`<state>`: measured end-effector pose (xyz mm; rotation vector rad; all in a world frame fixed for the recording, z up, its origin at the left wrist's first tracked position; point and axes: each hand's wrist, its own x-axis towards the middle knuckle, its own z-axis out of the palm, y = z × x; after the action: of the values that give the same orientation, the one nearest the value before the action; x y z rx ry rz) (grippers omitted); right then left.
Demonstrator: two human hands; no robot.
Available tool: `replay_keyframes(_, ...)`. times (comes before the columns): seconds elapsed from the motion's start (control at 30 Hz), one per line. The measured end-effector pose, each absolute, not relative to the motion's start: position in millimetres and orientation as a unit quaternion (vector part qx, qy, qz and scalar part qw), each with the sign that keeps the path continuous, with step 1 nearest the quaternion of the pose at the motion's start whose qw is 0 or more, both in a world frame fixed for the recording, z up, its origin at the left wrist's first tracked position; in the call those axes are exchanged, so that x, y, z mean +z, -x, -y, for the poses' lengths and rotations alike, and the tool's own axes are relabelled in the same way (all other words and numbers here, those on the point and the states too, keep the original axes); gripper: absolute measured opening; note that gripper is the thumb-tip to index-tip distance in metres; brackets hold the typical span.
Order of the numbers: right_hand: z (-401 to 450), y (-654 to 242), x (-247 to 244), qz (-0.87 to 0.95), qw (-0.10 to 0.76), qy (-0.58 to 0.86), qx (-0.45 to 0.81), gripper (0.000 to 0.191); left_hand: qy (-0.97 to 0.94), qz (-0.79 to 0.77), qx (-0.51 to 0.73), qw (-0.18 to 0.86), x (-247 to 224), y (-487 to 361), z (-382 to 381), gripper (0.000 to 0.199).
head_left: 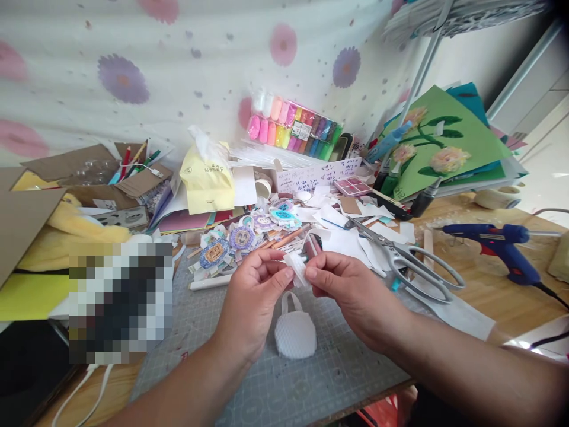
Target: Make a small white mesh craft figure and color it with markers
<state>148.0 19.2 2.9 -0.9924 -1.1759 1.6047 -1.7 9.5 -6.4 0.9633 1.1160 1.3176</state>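
Between my two hands, above the grey cutting mat [200, 362], is a small folded white piece [297, 270]. My left hand [255, 293] pinches its left side between thumb and fingers. On its right side my right hand [347, 290] holds it the same way. Just below them a small white textured bag [296, 335] with a looped handle lies on the mat. What the white piece is made of is too small to tell.
Large grey scissors [400, 255] and a blue glue gun [493, 237] lie to the right. Paper flower cut-outs [242, 237] and scraps are heaped behind my hands. A yellow tissue pack [207, 178] and colored clay packs [296, 127] stand farther back. Cardboard boxes [31, 228] are at the left.
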Motion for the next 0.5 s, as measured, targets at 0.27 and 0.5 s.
replay_keyframes(0.27,-17,-139,-6,0.463,0.472,0.404,0.632,0.023,-0.417,-0.482,0.566,0.523,-5,0,-9,0.023)
replay_keyframes(0.5,-15,-134,-10,0.431,0.482,0.399,0.65,0.024,-0.423,-0.48,0.588,0.496,-10,-1,-8,0.021)
